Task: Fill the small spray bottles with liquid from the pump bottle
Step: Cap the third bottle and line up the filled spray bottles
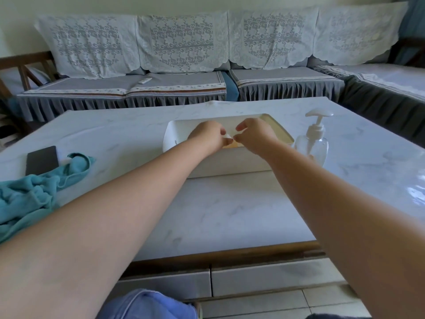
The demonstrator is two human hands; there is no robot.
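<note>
Hands meet over a white plastic box (220,162) on a marble-topped table (230,215): the left hand (207,137) and right hand (254,135) reach into the box's open top, curled fingertips drawn together around a small pale object (228,137) between them; whether it is a spray bottle, or which hand pinches it, cannot be told. Just right of the box stands the clear pump bottle (314,143), white pump head upright, apart from both hands. Well left of the box lie a dark phone (42,160) and a crumpled teal cloth (34,194). Beyond the box, a lace-draped sofa (184,65) holds a white remote (145,81).
</note>
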